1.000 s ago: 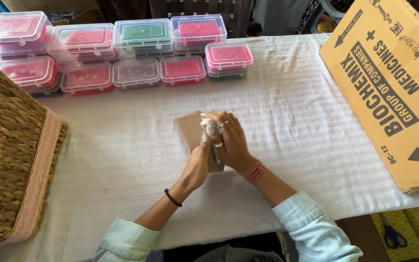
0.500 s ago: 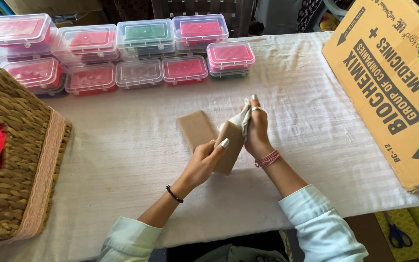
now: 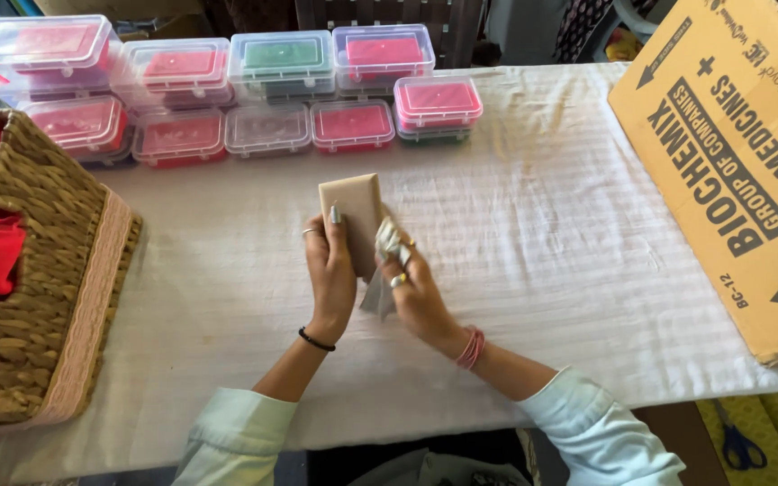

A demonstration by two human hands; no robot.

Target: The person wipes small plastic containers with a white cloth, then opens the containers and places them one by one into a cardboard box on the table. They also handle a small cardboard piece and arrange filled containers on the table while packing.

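My left hand holds the small tan box upright above the bench, fingers pressed on its side. My right hand pinches crumpled silver wrapping; I should keep it tight against the box.

**Tan block & pale wrap, mid-table**

Small flat rectangular block, tan/beige, plain matte face, rounded corners. Held upright-ish above the white cloth, long side running near-to-far, far end free, near end covered. Just right of it, touching: crumpled pale grey-white wrap, thin, creased, lower part hanging loose toward near edge.
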